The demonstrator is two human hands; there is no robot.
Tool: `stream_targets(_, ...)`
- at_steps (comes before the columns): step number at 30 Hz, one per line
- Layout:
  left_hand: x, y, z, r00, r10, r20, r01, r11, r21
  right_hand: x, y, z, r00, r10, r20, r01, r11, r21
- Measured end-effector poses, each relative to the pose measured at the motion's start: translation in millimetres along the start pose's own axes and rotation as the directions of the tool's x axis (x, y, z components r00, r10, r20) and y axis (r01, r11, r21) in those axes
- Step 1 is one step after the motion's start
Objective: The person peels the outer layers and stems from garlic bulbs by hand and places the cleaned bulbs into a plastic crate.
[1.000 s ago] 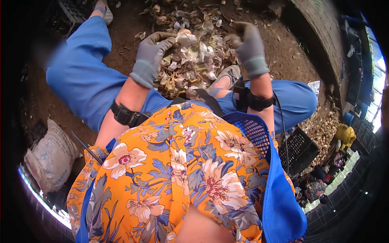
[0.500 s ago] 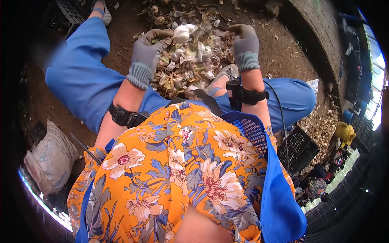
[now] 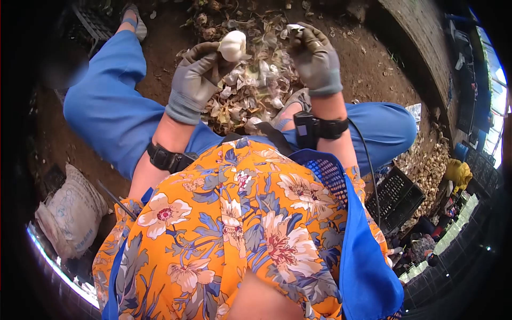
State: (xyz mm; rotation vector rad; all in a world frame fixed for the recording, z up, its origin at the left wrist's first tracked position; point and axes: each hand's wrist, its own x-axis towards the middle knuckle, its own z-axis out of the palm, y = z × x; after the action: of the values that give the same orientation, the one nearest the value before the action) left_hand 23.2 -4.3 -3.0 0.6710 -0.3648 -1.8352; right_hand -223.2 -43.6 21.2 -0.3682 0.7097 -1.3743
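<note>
Garlic bulb (image 3: 233, 46): white, nearly round, held in the air above the near ground, over the left edge of a pile of papery garlic skins (image 3: 261, 80). Its neck end appeared to run left, into the gloved fingers; the full rounded side faced right and away from them. Long axis hard to fix, the outline being close to circular; best reading was roughly crosswise to the wearer, with a loose flap of skin at the lower right.

Left hand (image 3: 220, 54), grey glove with ribbed cuff: narrow, thumb and fingers closed on the bulb. Right hand (image 3: 296, 36), matching glove: narrow, pinching a white skin flake (image 3: 294, 27) at the fingertips, to the right of the bulb and apart from it.

Writing: the pale woven sack (image 3: 74, 213) at the lower left, standing tilted, bore blue printed characters in rows; too small and warped to read.

Surroundings: black plastic crate (image 3: 393, 198) at right, tilted, beside a spread of garlic (image 3: 429, 178); yellow bag (image 3: 458, 175) just beyond.
</note>
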Motion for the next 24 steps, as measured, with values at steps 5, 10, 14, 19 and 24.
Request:
stream_targets(5, 4.2, -0.8, 2.3, 0.975, -0.09, 0.203, 0.151, 0.939, -0.309, -0.6, -6.5, -3.1, 0.779, -0.311, 0.545, 0.397, -0.428, -0.812)
stream_targets(10, 1.5, 0.9, 7.2, 0.988, -0.102, 0.118, 0.122, 0.976, -0.181, -15.0, 4.6, 35.7, 0.911, -0.192, 0.366, 0.413, 0.46, -0.786)
stream_targets(14, 1.5, 1.5, 22.3, 0.984, -0.144, 0.106, 0.14, 0.989, 0.044, -21.2, 12.1, 52.9, 0.914, 0.157, 0.374, 0.085, 0.828, -0.555)
stream_targets(19, -1.2, 4.7, 17.4, 0.98, -0.149, -0.131, 0.19, 0.894, 0.406, -9.1, 12.0, 30.7, 0.982, 0.095, 0.162, -0.006, 0.879, -0.476)
stream_targets(24, 0.5, 7.4, 16.1, 0.971, -0.028, -0.236, 0.12, 0.916, 0.383, 1.1, 0.1, 12.6, 0.994, 0.056, 0.096, -0.01, 0.907, -0.421)
